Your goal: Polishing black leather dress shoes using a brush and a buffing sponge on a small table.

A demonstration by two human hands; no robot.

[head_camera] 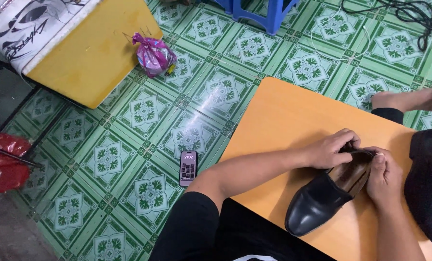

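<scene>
A black leather shoe (317, 200) lies on a low orange board (283, 116), toe pointing toward the lower left, brown lining showing in its opening. My left hand (329, 147) grips the upper edge of the opening near the heel. My right hand (382, 176) holds the heel end from the other side, fingers pressed on the rim. A second black shoe (426, 186) rests at the right edge of the board, partly cut off by the frame.
A phone (188, 167) with a lit screen lies on the green patterned tile floor. A pink crumpled bag (153, 54) sits beside a yellow table (85, 53). A blue stool (264, 12), black cables (414, 14), a red object (3, 164) and a bare foot (414, 99) surround the board.
</scene>
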